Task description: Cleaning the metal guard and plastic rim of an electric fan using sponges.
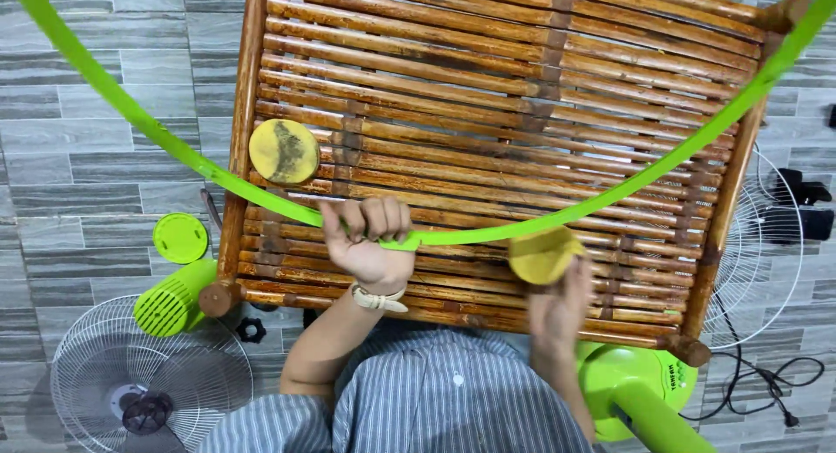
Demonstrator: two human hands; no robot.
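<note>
The left hand (370, 240) is closed in a fist around the bright green plastic ring band (488, 233), gripping it at the lowest point of its curve, just at the near edge of the brown bamboo slatted bench (522, 96); from the fist the band sweeps up toward ten o'clock and two o'clock and runs out of view at both top corners; the right hand (557, 309), at four o'clock from the left, pinches a round yellow sponge pad (544, 254) between fingers and thumb and presses it against the band just right of the fist; a second round yellow pad with a dark smear across its face (284, 152) lies on the bench's left edge at eleven o'clock from the left hand, untouched. Judging by this, the wiping of the band is under way rather than finished; the band looks evenly green along its visible length, though whether any stretch is already clean cannot be told; the soiled pad suggests some scrubbing is done. Much looks left: on the grey tiled floor lie a white wire fan guard (144, 388) at seven o'clock, another white wire guard (766, 253) at three o'clock, a small round green cap (180, 238) at nine o'clock, a green ribbed motor housing (174, 303) beside it, and a green fan base with stem (640, 388) at five o'clock; all apart, none reassembled.
</note>
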